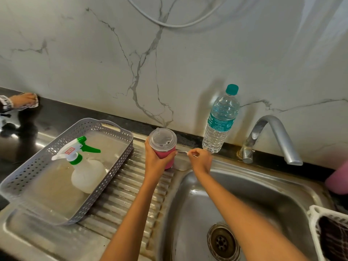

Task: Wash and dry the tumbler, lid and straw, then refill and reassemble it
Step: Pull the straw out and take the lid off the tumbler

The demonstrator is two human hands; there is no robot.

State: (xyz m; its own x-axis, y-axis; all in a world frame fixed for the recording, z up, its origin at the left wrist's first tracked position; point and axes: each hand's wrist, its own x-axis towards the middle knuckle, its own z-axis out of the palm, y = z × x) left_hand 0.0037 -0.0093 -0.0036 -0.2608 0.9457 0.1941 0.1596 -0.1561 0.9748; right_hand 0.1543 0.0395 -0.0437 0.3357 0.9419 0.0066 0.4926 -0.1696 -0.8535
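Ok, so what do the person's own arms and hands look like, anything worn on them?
Both are bare: the left hand and right hand have no gloves, and no sleeves, watch or bracelets show on either forearm. Rings, if any, are too small to tell.

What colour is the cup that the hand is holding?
The tumbler is pink, with a clear lid, gripped by the left hand. The head view shows it.
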